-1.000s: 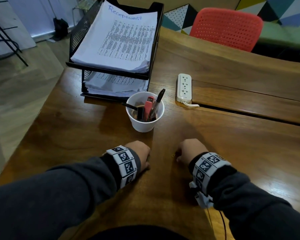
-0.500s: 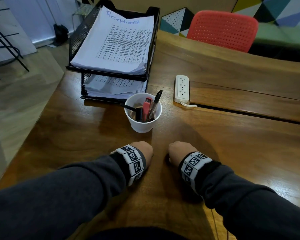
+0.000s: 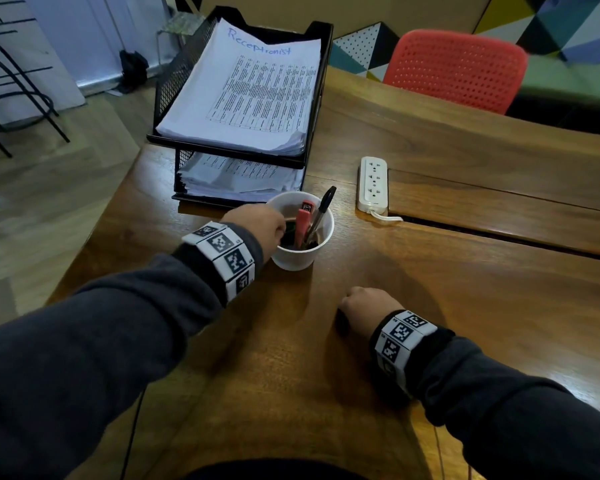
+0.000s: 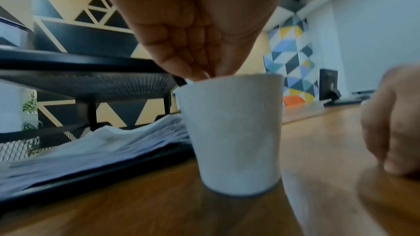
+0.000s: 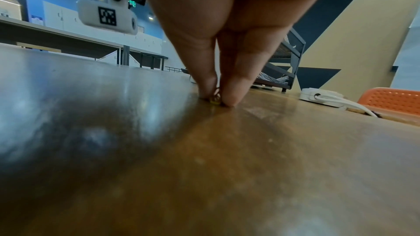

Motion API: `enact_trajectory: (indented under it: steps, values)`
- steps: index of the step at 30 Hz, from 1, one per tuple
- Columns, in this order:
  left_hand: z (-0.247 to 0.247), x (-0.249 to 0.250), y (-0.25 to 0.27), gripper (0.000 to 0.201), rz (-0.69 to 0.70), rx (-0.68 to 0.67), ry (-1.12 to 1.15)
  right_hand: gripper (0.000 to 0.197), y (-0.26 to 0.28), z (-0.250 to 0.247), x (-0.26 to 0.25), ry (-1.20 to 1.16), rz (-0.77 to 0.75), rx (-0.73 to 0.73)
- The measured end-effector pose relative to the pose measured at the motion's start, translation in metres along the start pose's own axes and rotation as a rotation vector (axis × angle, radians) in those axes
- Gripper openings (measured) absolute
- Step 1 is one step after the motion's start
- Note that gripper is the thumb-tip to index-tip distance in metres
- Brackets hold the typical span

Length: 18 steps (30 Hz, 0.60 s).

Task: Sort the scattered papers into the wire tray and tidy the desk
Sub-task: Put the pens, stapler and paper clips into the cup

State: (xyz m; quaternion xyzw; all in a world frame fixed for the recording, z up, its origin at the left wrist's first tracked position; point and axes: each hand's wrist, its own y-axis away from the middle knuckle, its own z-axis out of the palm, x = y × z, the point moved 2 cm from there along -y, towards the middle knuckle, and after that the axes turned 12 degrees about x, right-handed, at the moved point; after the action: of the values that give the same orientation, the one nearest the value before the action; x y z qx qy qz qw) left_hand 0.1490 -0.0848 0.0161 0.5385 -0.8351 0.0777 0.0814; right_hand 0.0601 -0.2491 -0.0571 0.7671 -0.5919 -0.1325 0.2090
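Note:
A black two-tier wire tray (image 3: 229, 152) stands at the desk's far left. A stack of printed papers (image 3: 250, 91) fills its upper tier and more papers (image 3: 243, 178) lie in the lower one. In front of it a white cup (image 3: 298, 258) holds a pink marker (image 3: 302, 223) and a black pen (image 3: 323, 209). My left hand (image 3: 278, 225) hovers at the cup's (image 4: 232, 132) left rim, fingertips (image 4: 200, 75) bunched and pointing in; anything between them is hidden. My right hand (image 5: 216, 97) pinches a small yellowish clip (image 5: 214, 100) against the wooden desk (image 3: 430, 306).
A white power strip (image 3: 373, 183) lies right of the cup, beside a long slot in the desk. A red perforated chair (image 3: 454, 69) stands behind the far edge. The desk's left edge drops to the floor close to the tray.
My left hand has lifted off the desk and moved forward to the cup's rim. My right hand has stayed low on the desk, shifting only slightly.

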Motion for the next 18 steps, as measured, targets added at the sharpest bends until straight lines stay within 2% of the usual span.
enact_trajectory:
  steps: [1,3,5,7,12,15,18]
  values:
    - [0.005,-0.002,-0.001,0.025,0.027,-0.045,-0.02,0.032,0.0,-0.001,0.0,0.001,0.01,0.001]
    - [0.011,-0.006,0.002,0.027,0.063,0.029,0.006,0.031,-0.001,-0.003,-0.001,-0.013,0.039,0.008]
    - [0.013,-0.01,0.011,0.032,-0.007,0.189,0.096,0.031,-0.002,-0.006,-0.001,-0.04,0.084,0.017]
    - [0.014,-0.015,0.016,0.046,-0.117,0.252,0.167,0.029,-0.005,-0.008,0.0,-0.069,0.126,0.032]
    - [0.016,-0.019,0.014,0.069,-0.168,0.199,0.206,0.028,-0.012,-0.006,-0.004,-0.118,0.203,0.01]
    - [0.015,-0.018,0.013,0.07,-0.166,0.199,0.21,0.027,-0.015,-0.006,-0.007,-0.126,0.215,-0.017]
    - [0.016,-0.018,0.013,0.063,-0.175,0.169,0.23,0.026,-0.014,-0.009,-0.001,-0.117,0.227,-0.034]
